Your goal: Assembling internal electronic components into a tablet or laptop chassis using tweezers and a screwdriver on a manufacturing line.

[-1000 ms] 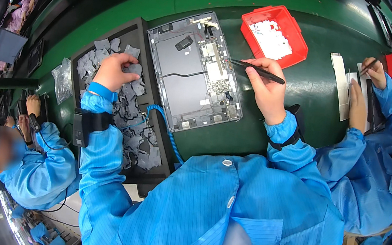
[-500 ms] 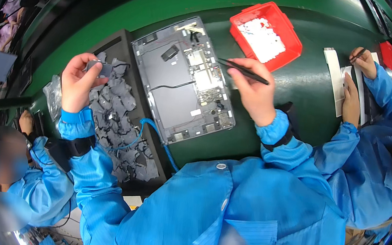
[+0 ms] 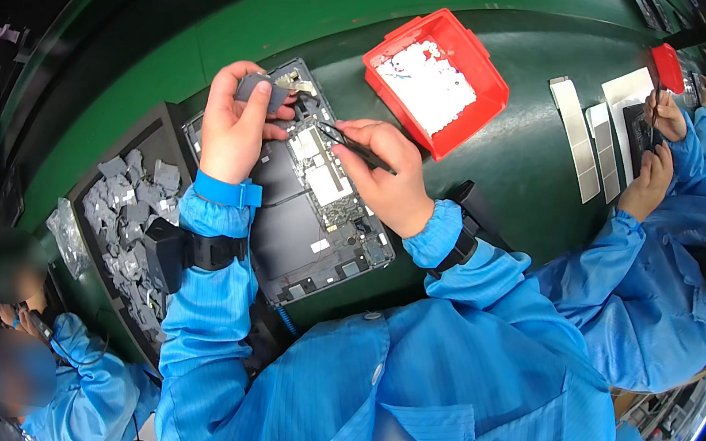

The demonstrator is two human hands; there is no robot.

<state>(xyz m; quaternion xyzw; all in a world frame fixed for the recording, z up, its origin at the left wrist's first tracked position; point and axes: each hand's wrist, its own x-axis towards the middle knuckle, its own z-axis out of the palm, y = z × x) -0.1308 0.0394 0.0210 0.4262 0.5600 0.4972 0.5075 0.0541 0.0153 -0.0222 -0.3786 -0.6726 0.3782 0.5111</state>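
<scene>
Between the thumb and fingers of my left hand point(image 3: 234, 138) is a small dark grey sheet piece point(image 3: 260, 92). That hand is over the upper left part of an opened flat grey device point(image 3: 287, 243), with its circuit board point(image 3: 327, 180) exposed. Black tweezers point(image 3: 362, 149) are gripped in my right hand point(image 3: 394, 181), their tips pointing left, close above the board's upper end. Whether the tips touch anything I cannot tell. My left hand and forearm hide the device's left side.
Left of the device stands a dark tray point(image 3: 170, 132) heaped with grey pieces point(image 3: 127, 209). A clear plastic bag point(image 3: 68, 237) lies beyond it. A red bin point(image 3: 484, 104) of white bits point(image 3: 428, 88) stands at the back. Co-workers sit on both sides; pale strips point(image 3: 574, 138) lie at right.
My left hand has moved right with the grey piece, from above the tray to over the device. The tweezers have come in from the device's right edge to the board.
</scene>
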